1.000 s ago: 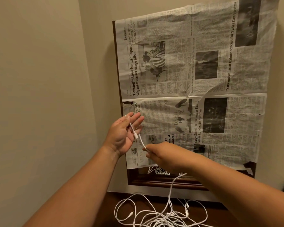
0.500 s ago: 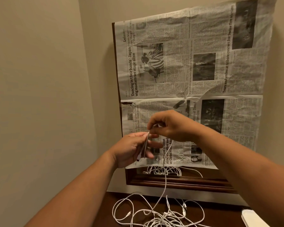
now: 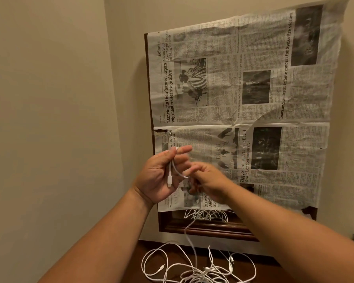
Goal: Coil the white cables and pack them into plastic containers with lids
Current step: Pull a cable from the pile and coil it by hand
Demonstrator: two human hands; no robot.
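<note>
Two bare hands work a thin white charging cable [image 3: 177, 170] in front of a newspaper-covered, dark wood-framed mirror [image 3: 243, 111].

The left hand [image 3: 161, 176], palm up, has its grip closed on the cable, plug hanging below the thumb; the right hand [image 3: 211, 184] pinches the cable just beside it. Below the mirror, a loose tangle of white cables [image 3: 196, 268] lies on the dark wooden tabletop [image 3: 151, 247]. The beige wall [image 3: 49, 119] stands close on the left.

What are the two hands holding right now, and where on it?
One thin white cable. The left hand pins its plug end against the palm, looped over the fingers; the right hand pinches the run just beyond that loop.
</note>
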